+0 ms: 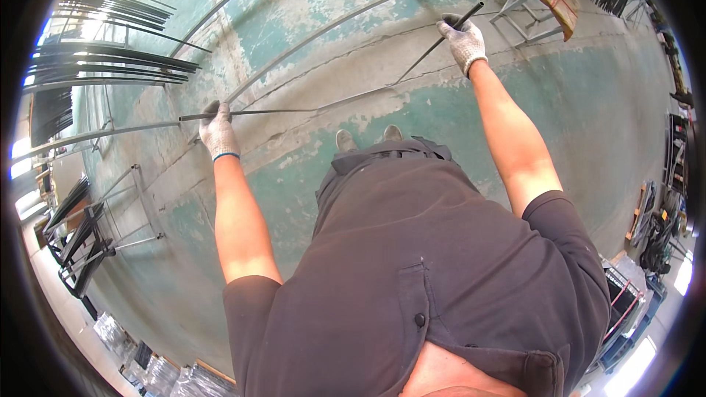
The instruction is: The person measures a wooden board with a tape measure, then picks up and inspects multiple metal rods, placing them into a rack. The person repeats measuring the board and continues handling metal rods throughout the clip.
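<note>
Both gloved hands closed on thin dark rods.
Left hand (218, 131) and right hand (463, 43) each grip a rod (257, 112); possibly one bent piece, over the concrete floor (456, 125).

Ahead of you to the right, a flat tan package (553, 0), bound with red straps, lies tilted on a grey metal stand (523, 18) at its far end. Along the floor's near left edge you have a row of clear plastic-wrapped bundles (158, 375), their contents unclear.

Rod (353, 99) parts hidden inside both gloved fists, feet mostly hidden by torso
</note>
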`<move>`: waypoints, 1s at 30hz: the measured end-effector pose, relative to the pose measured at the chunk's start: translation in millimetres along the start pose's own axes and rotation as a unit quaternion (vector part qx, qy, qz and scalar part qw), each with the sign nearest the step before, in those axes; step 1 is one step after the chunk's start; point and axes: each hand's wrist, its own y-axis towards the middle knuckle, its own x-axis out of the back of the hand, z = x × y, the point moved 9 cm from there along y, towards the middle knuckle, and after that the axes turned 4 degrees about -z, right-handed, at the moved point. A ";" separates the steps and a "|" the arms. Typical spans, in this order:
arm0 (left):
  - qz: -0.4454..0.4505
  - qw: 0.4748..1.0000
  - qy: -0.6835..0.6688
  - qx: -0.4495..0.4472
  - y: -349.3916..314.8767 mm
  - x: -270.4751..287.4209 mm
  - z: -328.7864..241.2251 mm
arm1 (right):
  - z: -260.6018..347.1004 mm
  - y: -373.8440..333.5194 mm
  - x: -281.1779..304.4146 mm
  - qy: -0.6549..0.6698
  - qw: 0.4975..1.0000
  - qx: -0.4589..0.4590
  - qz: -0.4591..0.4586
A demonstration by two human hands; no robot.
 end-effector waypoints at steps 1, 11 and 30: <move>-0.004 1.000 -0.001 0.000 -1.3 2.1 -0.8 | 0.4 -0.6 2.1 -0.005 1.000 0.002 0.000; 0.027 0.995 0.075 -0.057 1.6 -6.4 -17.2 | 10.1 12.9 15.3 -0.126 0.990 0.047 -0.051; 0.036 0.999 0.003 -0.034 5.0 -19.3 -26.7 | 29.4 6.0 12.5 -0.051 0.998 0.029 0.012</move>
